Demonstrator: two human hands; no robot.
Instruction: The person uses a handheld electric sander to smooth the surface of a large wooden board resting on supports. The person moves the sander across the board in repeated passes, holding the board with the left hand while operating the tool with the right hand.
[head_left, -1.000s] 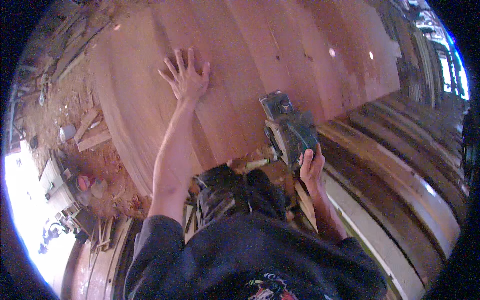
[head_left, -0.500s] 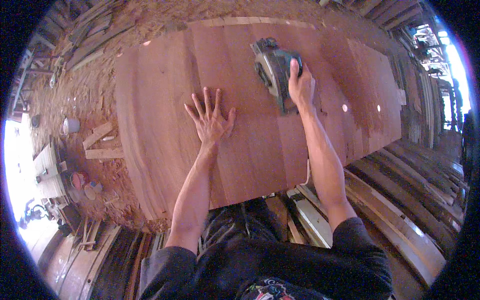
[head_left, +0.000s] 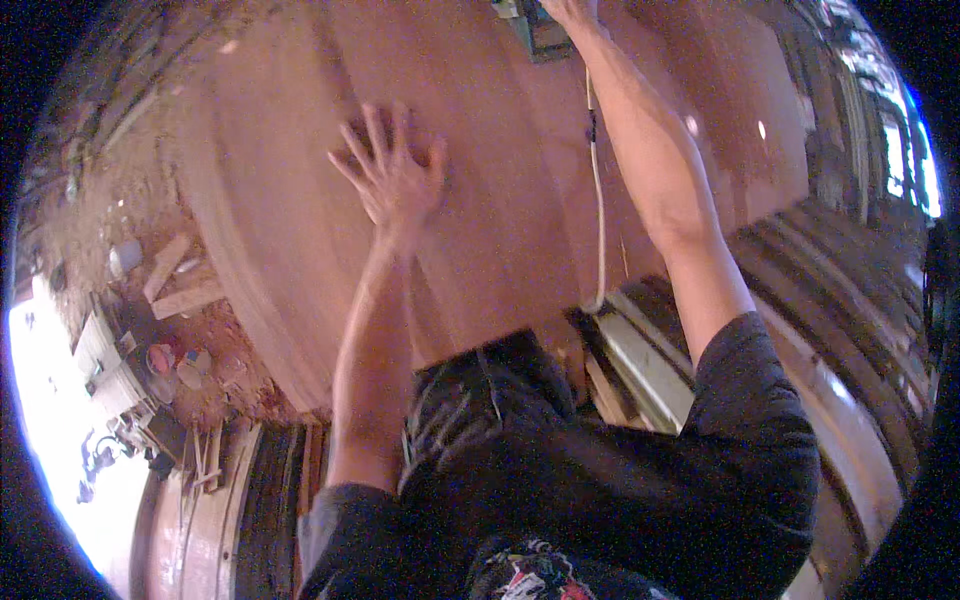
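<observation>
A broad reddish-brown wooden panel (head_left: 480, 220) lies in front of me, made of wide boards side by side. My left hand (head_left: 393, 178) is over its left part, palm down, with fingers spread and holding nothing. At the top edge of the view my right hand (head_left: 573, 12) grips a teal and dark power tool, seemingly a belt sander (head_left: 547, 42), on the panel's far side. Most of the sander and the fingers is cut off by the frame. From the sander a pale cord (head_left: 600, 210) runs back across the panel to its near edge.
Stacked boards and beams (head_left: 800, 320) lie at the right, close to the panel. On the left, wood offcuts (head_left: 185, 290), a white bucket (head_left: 125, 258) and a red container (head_left: 160, 358) stand on ground strewn with shavings. More planks (head_left: 215, 500) are at the lower left.
My right hand has pushed the sander farther away, partly out of view. The whole view has shifted, and more cord shows on the panel. My left hand stays spread over the panel.
</observation>
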